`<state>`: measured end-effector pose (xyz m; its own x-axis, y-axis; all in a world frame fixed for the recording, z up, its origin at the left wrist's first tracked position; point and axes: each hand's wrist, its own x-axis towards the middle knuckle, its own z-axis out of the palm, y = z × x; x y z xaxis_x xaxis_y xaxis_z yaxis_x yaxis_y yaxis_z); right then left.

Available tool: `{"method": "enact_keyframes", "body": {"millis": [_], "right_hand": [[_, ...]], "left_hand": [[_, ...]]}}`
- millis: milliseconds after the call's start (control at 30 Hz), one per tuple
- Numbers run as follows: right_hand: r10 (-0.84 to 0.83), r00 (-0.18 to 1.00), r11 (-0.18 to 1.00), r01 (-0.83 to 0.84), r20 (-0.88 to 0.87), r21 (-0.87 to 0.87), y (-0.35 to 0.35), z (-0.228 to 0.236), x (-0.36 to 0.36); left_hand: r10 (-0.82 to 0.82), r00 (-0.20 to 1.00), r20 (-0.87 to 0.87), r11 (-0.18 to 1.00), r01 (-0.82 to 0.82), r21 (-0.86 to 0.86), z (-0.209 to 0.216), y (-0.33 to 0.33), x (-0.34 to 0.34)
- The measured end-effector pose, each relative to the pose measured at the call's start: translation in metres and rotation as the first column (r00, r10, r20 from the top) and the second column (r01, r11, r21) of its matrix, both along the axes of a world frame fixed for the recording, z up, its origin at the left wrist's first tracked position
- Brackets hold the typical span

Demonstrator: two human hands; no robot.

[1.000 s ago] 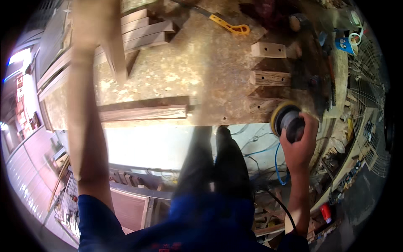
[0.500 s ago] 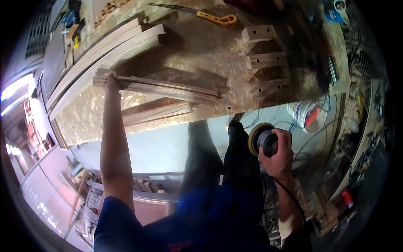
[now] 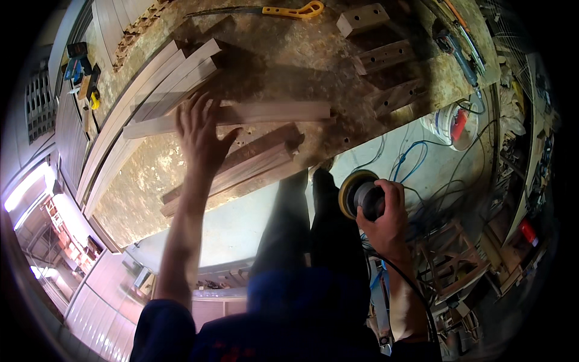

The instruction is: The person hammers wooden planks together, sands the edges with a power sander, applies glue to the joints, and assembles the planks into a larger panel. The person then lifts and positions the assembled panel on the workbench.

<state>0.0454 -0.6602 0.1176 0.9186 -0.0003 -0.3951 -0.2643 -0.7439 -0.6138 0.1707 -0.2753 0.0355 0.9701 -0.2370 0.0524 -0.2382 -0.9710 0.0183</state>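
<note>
The left hand (image 3: 202,130) is spread, palm down, over one wood strip (image 3: 277,112); whether it touches, I cannot tell. A second strip (image 3: 256,168) lies by the left wrist. The right hand (image 3: 388,216) grips one round sander (image 3: 360,194) by its dark top. Beyond that hand lie three drilled blocks (image 3: 383,57), and farther left one yellow-handled saw (image 3: 292,11). To its right sits one white bucket (image 3: 445,125); whether its red shape (image 3: 460,125) is inside, I cannot tell
</note>
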Motion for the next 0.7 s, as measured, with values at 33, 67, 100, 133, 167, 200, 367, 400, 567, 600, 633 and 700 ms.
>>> {"method": "enact_keyframes", "body": {"millis": [33,67,100,133,167,200,367,400,567,600,633,700], "right_hand": [[0.000,1.000,1.000,0.000,0.011,0.010,-0.001,-0.002,-0.003],[0.000,1.000,1.000,0.000,0.022,0.020,-0.002,-0.004,-0.005],[-0.015,1.000,1.000,0.014,0.022,0.024,-0.003,-0.006,-0.010],[-0.029,0.999,0.999,0.028,0.023,0.030,-0.006,-0.008,-0.014],[-0.041,0.999,0.999,0.040,0.023,0.037,-0.009,-0.010,-0.019],[-0.069,0.997,0.997,0.067,0.036,0.036,-0.012,-0.012,-0.023],[-0.216,0.972,0.974,0.208,0.093,0.090,-0.043,-0.016,-0.076],[-0.245,0.967,0.968,0.241,0.074,0.068,-0.053,-0.014,-0.088],[-0.281,0.952,0.960,0.278,0.124,0.045,-0.077,-0.019,-0.101],[-0.301,0.946,0.954,0.299,0.118,0.036,-0.079,-0.018,-0.097],[-0.312,0.944,0.950,0.311,0.107,0.033,-0.085,-0.024,-0.097],[-0.327,0.940,0.945,0.326,0.099,0.026,-0.095,-0.034,-0.097]], "left_hand": [[-0.066,0.994,-0.086,0.994,0.072,0.076,-0.009,0.004,0.013],[-0.123,0.977,-0.176,0.978,0.150,0.145,-0.016,0.009,0.024],[-0.278,0.905,-0.323,0.940,0.325,0.103,-0.018,0.010,0.034],[-0.369,0.852,-0.371,0.904,0.421,0.068,-0.019,0.005,0.036],[-0.453,0.789,-0.416,0.860,0.509,0.031,-0.019,0.002,0.038],[-0.538,0.711,-0.452,0.800,0.600,-0.008,-0.012,-0.008,0.049],[-0.730,0.438,-0.525,0.647,0.690,-0.324,0.017,-0.113,0.063],[-0.800,0.416,-0.433,0.595,0.649,-0.474,0.012,-0.130,0.063],[-0.918,0.396,-0.026,0.384,0.870,-0.309,-0.029,-0.155,0.079],[-0.899,0.428,-0.095,0.435,0.843,-0.316,-0.028,-0.157,0.086],[-0.855,0.477,-0.201,0.513,0.834,-0.204,-0.017,-0.169,0.088],[-0.860,0.475,-0.188,0.510,0.819,-0.262,-0.013,-0.184,0.093]]}}
